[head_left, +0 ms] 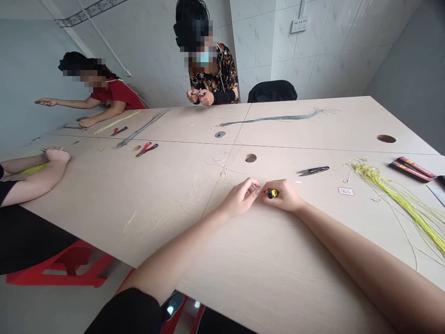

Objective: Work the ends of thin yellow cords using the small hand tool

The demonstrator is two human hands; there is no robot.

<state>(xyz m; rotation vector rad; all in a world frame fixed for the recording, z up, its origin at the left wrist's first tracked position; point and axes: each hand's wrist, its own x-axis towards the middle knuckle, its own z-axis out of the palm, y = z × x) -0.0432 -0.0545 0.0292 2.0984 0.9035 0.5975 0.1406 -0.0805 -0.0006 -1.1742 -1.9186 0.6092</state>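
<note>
Close together above the table, my two hands almost meet at the fingertips. My left hand (242,197) is closed in a pinch; whatever thin thing it may hold is too small to make out. In my right hand (285,197) is a small tool with a black-and-yellow end (273,193), its fingers wrapped round it; its kind is not clear. Beyond my left hand lie loose pale line offcuts (222,174). Thread snips (314,171) rest beyond my right hand. A bundle of yellow-green lines (399,199) with hooks at its near-left end lies further right.
A small red-edged label (346,191) and black-and-red boxes (413,169) are at right. Holes (251,158) pierce the table (278,260). Red-handled pliers (146,149) and a grey-blue line bundle (278,118) lie farther off. Co-workers sit across (208,74) and left (45,162).
</note>
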